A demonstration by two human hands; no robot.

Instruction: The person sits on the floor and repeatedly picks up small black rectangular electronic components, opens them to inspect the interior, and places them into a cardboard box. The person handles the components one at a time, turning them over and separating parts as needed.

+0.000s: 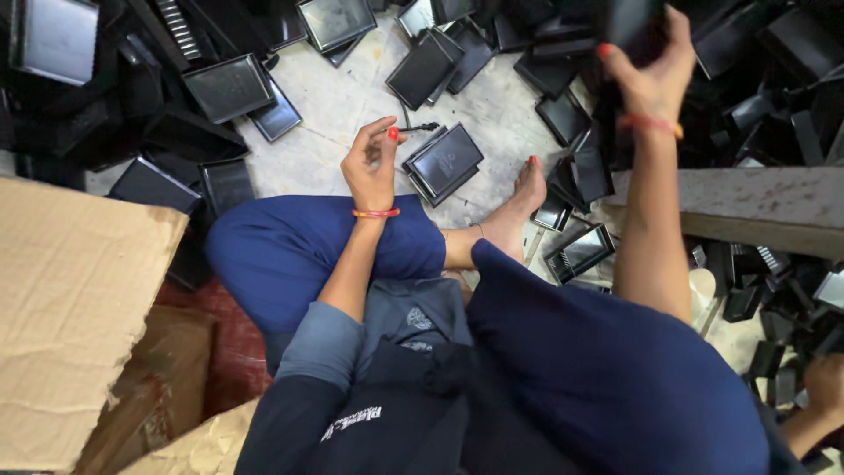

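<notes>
Right hand point(652, 75), at 1 o'clock, keeps its grip closed on a black tray point(633, 26), thumb on the lower edge; the piece is half out of view. Left hand point(374, 163) rests on the knee, fingers loosely curled, holding nothing. Stacked trays point(442, 163) lie on the floor point(343, 105) just beside it, toward 3 o'clock. With such a shallow hold the tray may slip into the pile, and the bare foot point(519, 207) is near sharp corners.

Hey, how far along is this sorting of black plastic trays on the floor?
Done: little shows; two trays lie stacked by the foot. In hand: the right hand grips a dark piece up high, while the left hand rests empty above the knee. Left: loose trays cover the floor; the cardboard box shows nothing inside.
</notes>
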